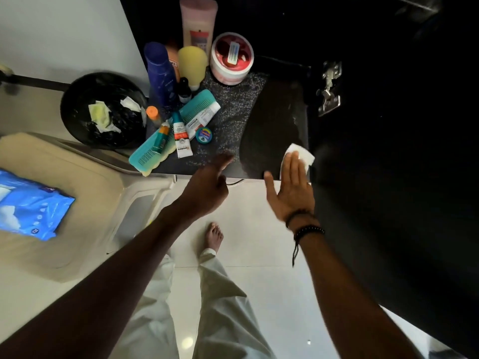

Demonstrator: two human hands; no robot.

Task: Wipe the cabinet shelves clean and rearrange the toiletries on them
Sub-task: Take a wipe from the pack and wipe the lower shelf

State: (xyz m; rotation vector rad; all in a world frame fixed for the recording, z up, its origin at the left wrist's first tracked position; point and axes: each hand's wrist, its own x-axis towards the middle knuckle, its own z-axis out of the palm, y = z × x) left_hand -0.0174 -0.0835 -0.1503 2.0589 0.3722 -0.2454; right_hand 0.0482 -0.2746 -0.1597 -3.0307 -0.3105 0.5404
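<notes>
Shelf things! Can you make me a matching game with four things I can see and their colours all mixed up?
Things:
1. back bottle
2. round tub
3. wipe under the right hand
4. bin

Colours:
A. white
B. black
C. pink
D. red lid

Pairs: 1-C, 2-D, 3-A, 4-B.
</notes>
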